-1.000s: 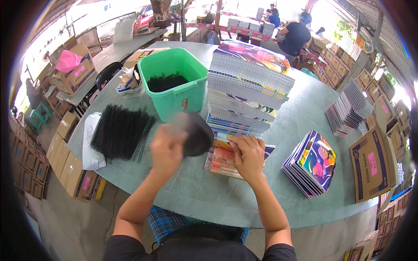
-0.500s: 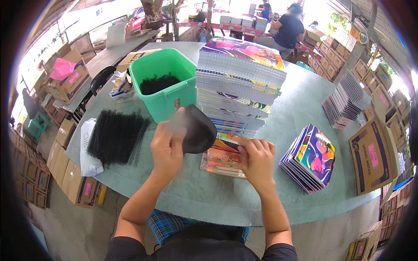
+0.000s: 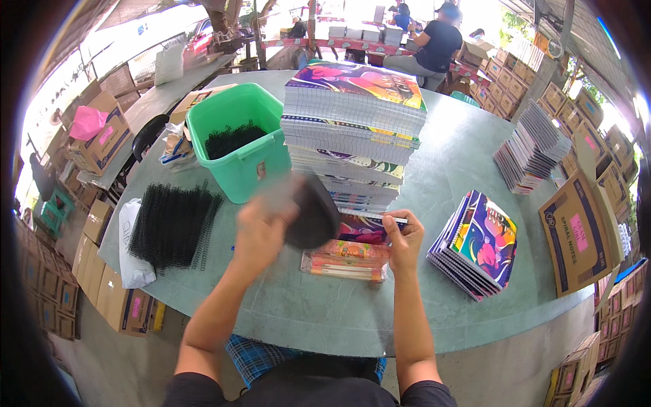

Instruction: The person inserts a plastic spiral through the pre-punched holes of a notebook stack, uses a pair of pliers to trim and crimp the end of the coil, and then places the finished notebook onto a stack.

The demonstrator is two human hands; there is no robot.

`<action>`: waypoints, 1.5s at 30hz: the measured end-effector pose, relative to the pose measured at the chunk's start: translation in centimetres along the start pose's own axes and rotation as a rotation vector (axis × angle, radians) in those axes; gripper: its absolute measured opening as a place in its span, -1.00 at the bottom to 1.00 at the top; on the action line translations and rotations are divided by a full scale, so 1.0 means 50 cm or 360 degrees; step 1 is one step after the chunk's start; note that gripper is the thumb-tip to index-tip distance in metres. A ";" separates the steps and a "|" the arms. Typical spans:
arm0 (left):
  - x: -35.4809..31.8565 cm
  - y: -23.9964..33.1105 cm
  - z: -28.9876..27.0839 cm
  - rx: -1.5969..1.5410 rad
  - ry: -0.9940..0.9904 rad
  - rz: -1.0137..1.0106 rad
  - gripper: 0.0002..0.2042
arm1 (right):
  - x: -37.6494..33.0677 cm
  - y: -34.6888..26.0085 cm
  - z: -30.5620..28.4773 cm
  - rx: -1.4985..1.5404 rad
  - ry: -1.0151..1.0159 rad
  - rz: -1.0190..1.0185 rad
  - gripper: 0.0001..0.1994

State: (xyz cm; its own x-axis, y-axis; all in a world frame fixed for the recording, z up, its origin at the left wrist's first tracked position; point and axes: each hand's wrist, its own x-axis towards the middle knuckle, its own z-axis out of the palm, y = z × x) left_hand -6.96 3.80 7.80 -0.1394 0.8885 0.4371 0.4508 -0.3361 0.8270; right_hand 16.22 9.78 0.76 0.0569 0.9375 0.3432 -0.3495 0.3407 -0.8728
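My left hand (image 3: 259, 234) is closed round a black, rounded object (image 3: 313, 216) whose kind I cannot make out; motion blurs the fingers. Between thumb and fingers, my right hand (image 3: 405, 241) pinches the right end of a purple, colourful notebook (image 3: 363, 230), its white page edge facing up. Below the notebook, an orange pack in clear plastic (image 3: 344, 263) lies on the table. Just behind rises a tall stack of notebooks (image 3: 349, 129), its lower part hidden by the black object. A smaller fanned pile of spiral notebooks (image 3: 475, 244) lies right of my right hand.
A green bucket (image 3: 237, 173) holds black spiral coils (image 3: 234, 139). More black coils (image 3: 173, 227) lie by a white plastic bag (image 3: 133, 254) at left. Another notebook stack (image 3: 532, 149) and an open cardboard box (image 3: 576, 234) are at right. A person (image 3: 437, 44) sits beyond the table (image 3: 271, 305).
My right hand has shifted its grip and now holds the purple notebook with its page edge up. The black object in my left hand has moved slightly lower. The whole view has shifted a little.
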 end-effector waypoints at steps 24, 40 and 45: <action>0.008 0.073 0.037 0.0227 0.0219 0.0278 -0.66 | -0.043 -0.003 -0.003 -0.0072 -0.0008 0.0050 -0.84; 0.004 0.066 0.119 0.0316 -0.0156 0.0355 -0.68 | -0.044 -0.018 0.002 0.0096 0.0127 0.0187 -0.47; 0.007 0.062 0.135 0.0366 -0.0432 0.0277 -0.65 | -0.046 -0.030 0.001 0.0081 0.0013 0.0168 -0.50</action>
State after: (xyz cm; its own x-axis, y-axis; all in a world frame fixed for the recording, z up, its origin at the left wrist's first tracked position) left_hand 0.35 5.20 8.13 0.1808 0.8851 0.4288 0.6371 -0.4376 0.6345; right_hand 16.58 7.11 1.28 0.0249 0.9686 0.2473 -0.4011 0.2362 -0.8850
